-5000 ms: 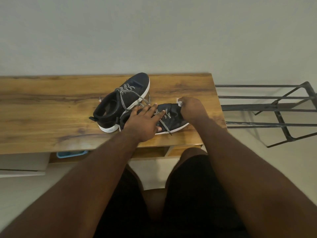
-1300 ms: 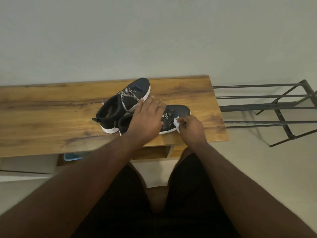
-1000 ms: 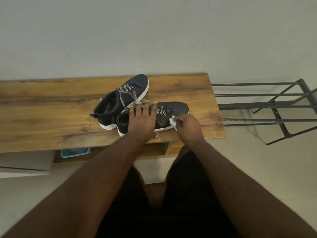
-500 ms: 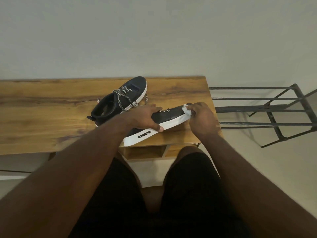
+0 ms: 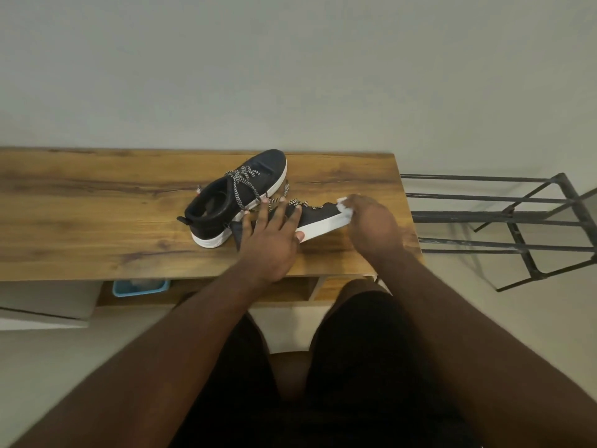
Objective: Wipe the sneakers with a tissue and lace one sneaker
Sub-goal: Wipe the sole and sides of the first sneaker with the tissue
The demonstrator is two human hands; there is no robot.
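White tissue (image 5: 343,205) mostly hidden under right hand (image 5: 374,227) at sneaker (image 5: 318,218).

No readable text, label, brand, number or sign is found in the head view. Pale marks are seen on the tongue of the far sneaker (image 5: 239,198), beneath its laces, but they are too blurred to be made out as letters. The white sole of the near sneaker (image 5: 323,221) is shown blank where it is exposed. Nothing legible is carried by the tissue (image 5: 345,206), the wooden table (image 5: 97,215), the blue tray (image 5: 140,287) under it, or the metal rack (image 5: 504,218).
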